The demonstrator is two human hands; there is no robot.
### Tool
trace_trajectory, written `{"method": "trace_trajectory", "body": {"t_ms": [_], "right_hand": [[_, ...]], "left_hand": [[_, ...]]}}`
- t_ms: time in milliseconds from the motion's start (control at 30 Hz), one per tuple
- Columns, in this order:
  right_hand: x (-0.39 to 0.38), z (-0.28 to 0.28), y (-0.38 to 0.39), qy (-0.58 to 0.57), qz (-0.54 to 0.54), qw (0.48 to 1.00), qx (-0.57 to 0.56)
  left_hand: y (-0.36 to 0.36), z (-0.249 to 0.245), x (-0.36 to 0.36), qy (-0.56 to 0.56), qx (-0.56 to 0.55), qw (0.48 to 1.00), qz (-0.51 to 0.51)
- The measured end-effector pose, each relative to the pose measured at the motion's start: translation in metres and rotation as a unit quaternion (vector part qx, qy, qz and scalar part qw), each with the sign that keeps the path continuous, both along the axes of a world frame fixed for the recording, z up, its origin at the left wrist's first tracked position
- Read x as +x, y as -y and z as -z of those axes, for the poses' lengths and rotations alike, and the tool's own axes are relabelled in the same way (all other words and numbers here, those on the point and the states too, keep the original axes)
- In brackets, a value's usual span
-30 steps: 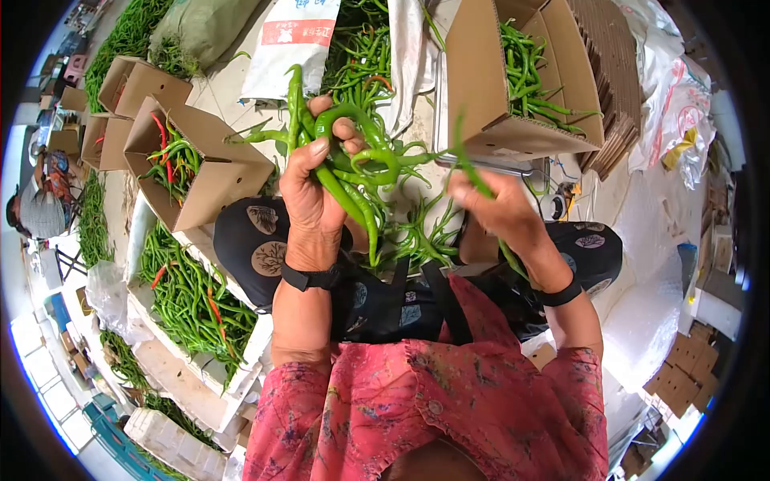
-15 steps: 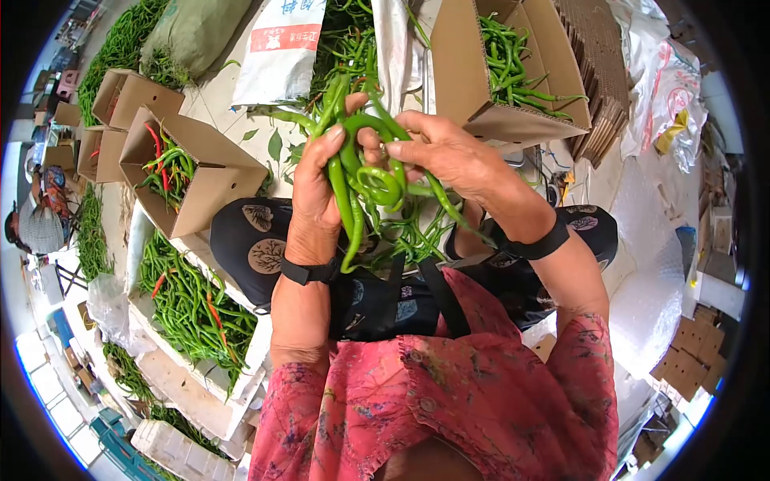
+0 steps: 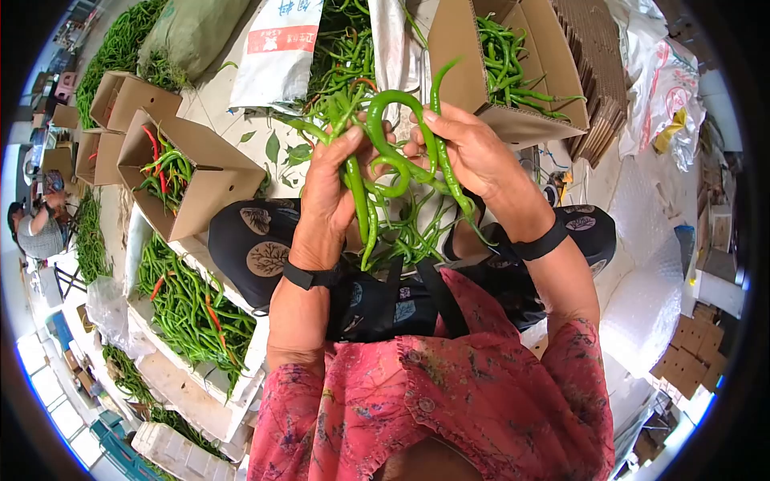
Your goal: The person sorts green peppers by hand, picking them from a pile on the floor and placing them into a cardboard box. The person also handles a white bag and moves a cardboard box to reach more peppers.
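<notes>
My left hand (image 3: 330, 172) is closed around a small bunch of long green chili peppers (image 3: 358, 196), their tips hanging down past the palm. Opposite it, my right hand (image 3: 465, 152) pinches more green chilies between thumb and fingers; one chili (image 3: 440, 88) points upward and its tail drops beside the palm. A curled chili (image 3: 391, 172) loops between both hands. Beneath them, over my lap, lies a loose heap of green chilies (image 3: 417, 232). Just beyond the hands, an open white sack (image 3: 277, 56) spills green chilies (image 3: 346, 60).
A cardboard box (image 3: 533, 124) with green chilies stands front right, flattened cartons (image 3: 589, 72) beside it. At left are a box (image 3: 212, 188) of red and green chilies and a white crate (image 3: 249, 377) full of green ones. Another person (image 3: 40, 228) sits far left.
My right hand has turned and drawn slightly away from the left, and a chili in it now points upward. The curled chili is more spread out between the hands.
</notes>
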State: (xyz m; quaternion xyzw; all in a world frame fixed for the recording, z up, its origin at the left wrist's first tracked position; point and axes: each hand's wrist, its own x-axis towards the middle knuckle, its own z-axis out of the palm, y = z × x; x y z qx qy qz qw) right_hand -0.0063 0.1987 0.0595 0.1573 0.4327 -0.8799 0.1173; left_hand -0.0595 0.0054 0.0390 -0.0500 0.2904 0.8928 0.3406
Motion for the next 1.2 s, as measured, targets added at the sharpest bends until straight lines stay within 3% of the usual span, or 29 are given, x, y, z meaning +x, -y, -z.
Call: {"method": "trace_trajectory", "body": {"t_ms": [167, 333, 500, 567, 700, 733, 800, 833, 867, 967, 1000, 1033, 1100, 1200], "right_hand": [[0.002, -0.001, -0.018, -0.024, 0.007, 0.999, -0.046], [0.008, 0.008, -0.014, -0.026, -0.050, 0.996, -0.075], [0.004, -0.017, -0.027, -0.039, 0.000, 0.999, -0.021], [-0.004, -0.031, -0.043, -0.061, 0.070, 0.991, 0.102], [-0.045, -0.053, -0.130, -0.059, 0.171, 0.958, 0.223], [-0.064, -0.028, -0.193, -0.030, 0.168, 0.947, 0.271], [-0.071, -0.034, -0.206, -0.007, 0.166, 0.932, 0.322], [-0.061, -0.033, -0.209, -0.054, 0.221, 0.788, 0.572], [-0.048, -0.050, -0.179, -0.100, 0.256, 0.577, 0.769], [0.004, -0.096, -0.049, -0.147, 0.075, 0.833, 0.528], [0.016, -0.081, -0.024, -0.180, 0.011, 0.814, 0.552], [0.025, -0.070, 0.006, -0.184, -0.025, 0.848, 0.497], [0.022, -0.035, 0.040, -0.172, -0.089, 0.833, 0.518], [0.017, -0.005, 0.054, -0.163, -0.084, 0.814, 0.551]], "left_hand": [[0.002, 0.000, 0.003, -0.021, -0.090, 0.995, -0.048], [-0.002, -0.010, 0.003, -0.054, -0.026, 0.998, -0.035], [0.003, -0.005, 0.000, -0.049, 0.001, 0.999, -0.013], [0.002, -0.003, 0.000, -0.037, 0.000, 0.999, -0.015], [0.002, -0.004, 0.001, -0.035, 0.043, 0.998, -0.013], [0.005, -0.002, 0.001, -0.046, 0.053, 0.998, -0.002], [0.004, -0.002, 0.000, -0.060, 0.068, 0.996, 0.009], [0.003, -0.003, 0.001, -0.065, 0.043, 0.997, -0.012], [0.002, -0.004, 0.003, -0.068, 0.016, 0.997, -0.037], [-0.002, 0.000, 0.002, -0.059, -0.050, 0.996, -0.053], [-0.005, 0.001, 0.003, -0.050, -0.055, 0.996, -0.057], [-0.010, -0.002, 0.006, -0.049, -0.056, 0.996, -0.055], [-0.016, -0.012, 0.009, -0.061, -0.070, 0.995, -0.025], [-0.012, -0.009, 0.011, -0.138, -0.114, 0.983, 0.026]]}}
